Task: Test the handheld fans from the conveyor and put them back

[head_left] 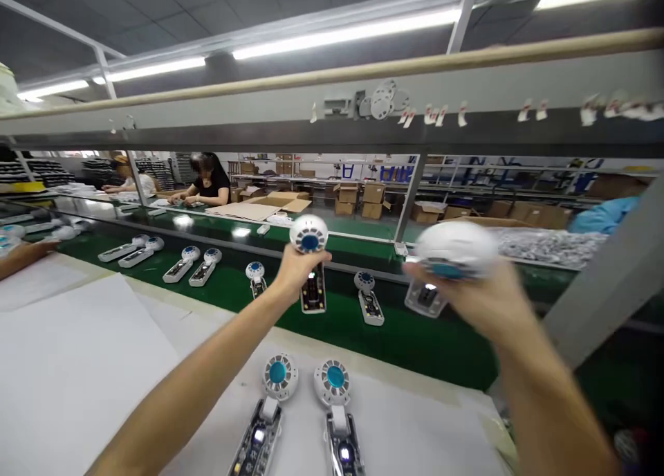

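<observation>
My left hand (297, 272) is closed around the neck of a white handheld fan (310, 232), whose handle hangs down with its circuit board exposed. To the right, my right hand (482, 289) grips a second white fan (456, 244) by its round head; motion blurs both. Between the hands, a fan (365, 280) with an open handle lies on the green conveyor belt (415, 344). On the white worktop (415, 420) below me, two fans lie side by side, a left one (278, 373) and a right one (335, 378), each with a lit display on its handle.
Several more fans (191, 254) lie along the belt to the left. Another person's arm (25, 258) reaches in at far left. A metal post (602, 275) rises at right, and a shelf beam (249, 126) crosses overhead. Two people sit beyond, near cardboard boxes (373, 192).
</observation>
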`<state>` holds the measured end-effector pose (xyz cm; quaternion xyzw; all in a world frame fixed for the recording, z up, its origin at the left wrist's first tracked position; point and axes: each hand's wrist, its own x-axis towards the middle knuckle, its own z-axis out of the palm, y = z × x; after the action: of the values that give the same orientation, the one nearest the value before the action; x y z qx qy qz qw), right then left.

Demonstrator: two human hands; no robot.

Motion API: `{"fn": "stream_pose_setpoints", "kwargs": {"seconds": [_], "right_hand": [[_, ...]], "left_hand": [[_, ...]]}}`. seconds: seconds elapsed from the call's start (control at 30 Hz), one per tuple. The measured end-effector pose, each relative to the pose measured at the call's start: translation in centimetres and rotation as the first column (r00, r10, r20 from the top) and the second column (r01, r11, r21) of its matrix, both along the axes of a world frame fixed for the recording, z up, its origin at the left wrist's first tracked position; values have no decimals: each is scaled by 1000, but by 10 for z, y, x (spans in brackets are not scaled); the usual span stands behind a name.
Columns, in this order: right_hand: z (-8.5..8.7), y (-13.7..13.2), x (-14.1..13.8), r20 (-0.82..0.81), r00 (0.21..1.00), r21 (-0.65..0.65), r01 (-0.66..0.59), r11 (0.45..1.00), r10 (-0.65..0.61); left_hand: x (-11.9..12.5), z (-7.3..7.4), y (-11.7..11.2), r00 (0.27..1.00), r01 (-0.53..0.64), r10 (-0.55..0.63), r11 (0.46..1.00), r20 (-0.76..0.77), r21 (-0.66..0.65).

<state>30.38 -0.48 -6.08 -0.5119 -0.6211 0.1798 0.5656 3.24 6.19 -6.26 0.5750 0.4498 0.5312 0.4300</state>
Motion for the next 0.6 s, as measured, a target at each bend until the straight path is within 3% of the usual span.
{"fn": "stream_pose_setpoints", "kwargs": {"seconds": [0.03, 0.07, 0.17, 0.3, 0.43, 0.6], "right_hand": [[-6, 13, -5, 166, 955, -141, 270, 953, -246], [-14, 26, -11, 236, 933, -229, 327, 917, -274], [-51, 55, -22, 341, 879, -324, 442, 836, -333], [-105, 68, -27, 440, 803, -274, 547, 791, -402], [-137, 69, -31, 529, 759, -238, 561, 793, -379], [-134, 83, -43, 615, 711, -158, 534, 830, -340]], "left_hand": [[5, -17, 14, 999, -8, 6, 998, -42, -61], [7, -33, 26, 996, -23, 13, 993, -90, -113], [4, -77, 52, 971, -107, 66, 980, -229, -170], [-10, -115, 76, 887, -233, 152, 963, -437, -138], [-24, -129, 95, 782, -258, 180, 965, -597, -47], [-64, -120, 113, 776, -259, 195, 966, -600, -22]]}}
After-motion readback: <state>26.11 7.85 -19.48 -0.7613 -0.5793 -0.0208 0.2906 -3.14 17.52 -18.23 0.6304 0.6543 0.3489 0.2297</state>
